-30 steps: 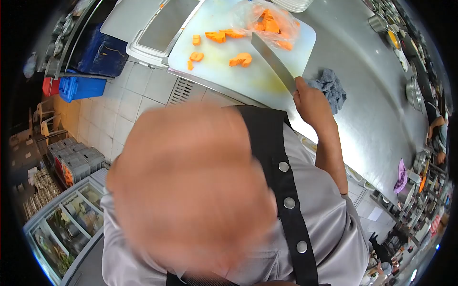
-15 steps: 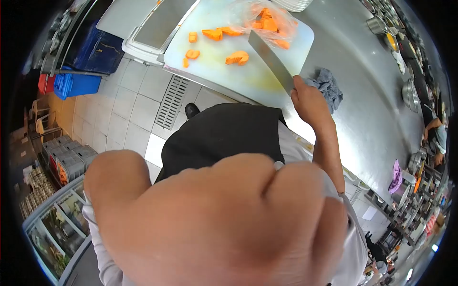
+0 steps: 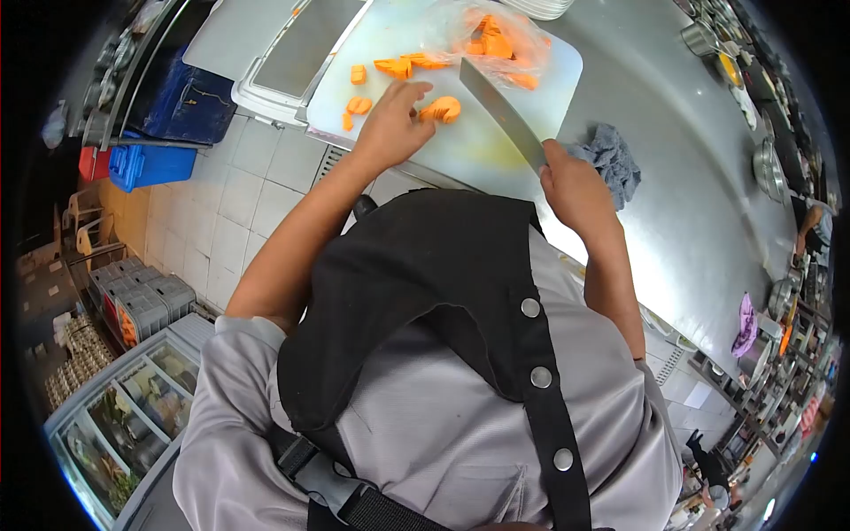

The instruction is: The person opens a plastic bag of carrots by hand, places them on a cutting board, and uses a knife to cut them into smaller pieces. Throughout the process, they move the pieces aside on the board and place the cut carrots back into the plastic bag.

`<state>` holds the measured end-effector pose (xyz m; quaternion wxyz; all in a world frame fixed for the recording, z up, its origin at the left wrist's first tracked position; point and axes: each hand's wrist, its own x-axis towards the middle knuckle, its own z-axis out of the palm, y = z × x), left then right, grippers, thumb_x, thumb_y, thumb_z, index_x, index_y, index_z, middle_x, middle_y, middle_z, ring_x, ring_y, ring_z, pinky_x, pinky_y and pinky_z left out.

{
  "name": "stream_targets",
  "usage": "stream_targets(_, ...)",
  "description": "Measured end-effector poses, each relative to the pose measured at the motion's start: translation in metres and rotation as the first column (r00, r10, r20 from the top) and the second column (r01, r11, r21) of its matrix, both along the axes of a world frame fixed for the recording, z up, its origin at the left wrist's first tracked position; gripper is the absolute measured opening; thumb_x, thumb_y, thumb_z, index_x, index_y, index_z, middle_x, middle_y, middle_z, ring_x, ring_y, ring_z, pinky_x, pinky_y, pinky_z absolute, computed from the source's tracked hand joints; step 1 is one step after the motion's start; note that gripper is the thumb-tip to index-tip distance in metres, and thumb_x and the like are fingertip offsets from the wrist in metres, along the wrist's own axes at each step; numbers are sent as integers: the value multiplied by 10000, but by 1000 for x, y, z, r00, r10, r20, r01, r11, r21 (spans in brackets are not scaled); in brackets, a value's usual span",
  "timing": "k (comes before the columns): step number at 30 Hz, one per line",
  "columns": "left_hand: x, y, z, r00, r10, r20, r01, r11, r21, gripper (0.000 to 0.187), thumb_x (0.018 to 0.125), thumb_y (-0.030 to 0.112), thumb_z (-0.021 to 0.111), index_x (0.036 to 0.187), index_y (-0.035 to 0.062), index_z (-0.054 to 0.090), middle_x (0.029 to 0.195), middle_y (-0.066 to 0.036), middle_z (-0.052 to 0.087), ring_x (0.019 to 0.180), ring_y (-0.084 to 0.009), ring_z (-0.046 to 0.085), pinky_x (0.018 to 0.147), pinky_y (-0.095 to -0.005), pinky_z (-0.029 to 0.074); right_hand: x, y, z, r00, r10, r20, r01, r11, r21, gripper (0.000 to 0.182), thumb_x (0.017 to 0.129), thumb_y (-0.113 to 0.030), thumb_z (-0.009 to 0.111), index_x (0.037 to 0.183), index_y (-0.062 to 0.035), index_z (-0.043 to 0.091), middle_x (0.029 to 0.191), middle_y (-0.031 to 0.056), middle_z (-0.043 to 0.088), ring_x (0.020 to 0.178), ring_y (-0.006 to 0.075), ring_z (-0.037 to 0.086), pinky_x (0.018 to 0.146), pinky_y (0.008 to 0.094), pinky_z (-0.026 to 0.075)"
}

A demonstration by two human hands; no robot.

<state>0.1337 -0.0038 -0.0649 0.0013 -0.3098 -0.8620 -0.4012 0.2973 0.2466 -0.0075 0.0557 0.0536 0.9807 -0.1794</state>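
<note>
My right hand point(image 3: 577, 184) is wrapped around the handle of a large kitchen knife point(image 3: 503, 117), whose broad blade slants up and left over the white cutting board point(image 3: 540, 124). With thumb and fingers apart, my left hand point(image 3: 394, 124) hovers at the board's near edge. Just right of those fingers lies a partly sliced orange vegetable piece point(image 3: 441, 110) that looks like carrot. Smaller cut chunks point(image 3: 358, 104) sit left of the hand, and longer pieces point(image 3: 394, 68) lie beyond it. A clear plastic bag point(image 3: 496, 40) with more orange pieces rests at the board's far side.
A grey cloth point(image 3: 609, 164) lies on the steel counter point(image 3: 682, 203) to the right. Left of the board stands a white-rimmed container point(image 3: 297, 57). Stacked plates point(image 3: 540, 7) are at the far edge. Blue bins point(image 3: 155, 164) and a glass-topped chest point(image 3: 128, 407) stand left.
My left hand has gone from close in front of the camera down to the cutting board, beside the orange piece. My right hand and the knife stay nearly where they were.
</note>
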Motion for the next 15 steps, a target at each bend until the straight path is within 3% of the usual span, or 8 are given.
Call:
stream_targets(1,-1,-2,-11,999,-30,22,32,998,-54,371,823,145,723,1172,41,655,1084,-109,637,936,-225,649,808,-351,538,0,0,-1,1000,-3,4,3,1000,-12,158,927,-107,507,1052,-12,494,784,251,660,771,457,647,689,589,474)
stream_targets(2,-3,-1,-13,995,-67,-77,62,995,-72,335,835,141,715,1151,40,665,1046,-105,642,924,-246,647,803,-368,538,0,1,0,1000,10,-2,-10,1000,-24,156,925,-97,501,1056,-14,490,787,251,662,770,456,647,689,588,475)
stream_targets(6,-3,2,-21,995,-36,-97,23,992,-125,294,842,119,712,1123,40,676,1020,-101,647,922,-264,643,787,-370,539,1,1,1,999,17,-27,-18,999,-33,161,922,-92,499,1062,-12,489,784,250,662,770,457,646,691,588,475)
stream_targets(8,2,1,-26,982,-27,-188,28,1000,4,259,812,121,727,1063,69,692,991,-73,651,950,-286,628,791,-388,531,1,0,0,999,14,-32,-15,999,-32,162,921,-91,499,1060,-8,489,781,251,660,772,459,646,695,587,475)
stream_targets(15,3,0,-30,959,-84,-269,99,994,43,253,776,79,744,1021,88,681,978,-59,641,941,-269,633,761,-384,540,0,3,0,999,26,-27,-27,999,-44,160,926,-92,492,1056,1,489,781,254,661,773,458,648,698,584,478)
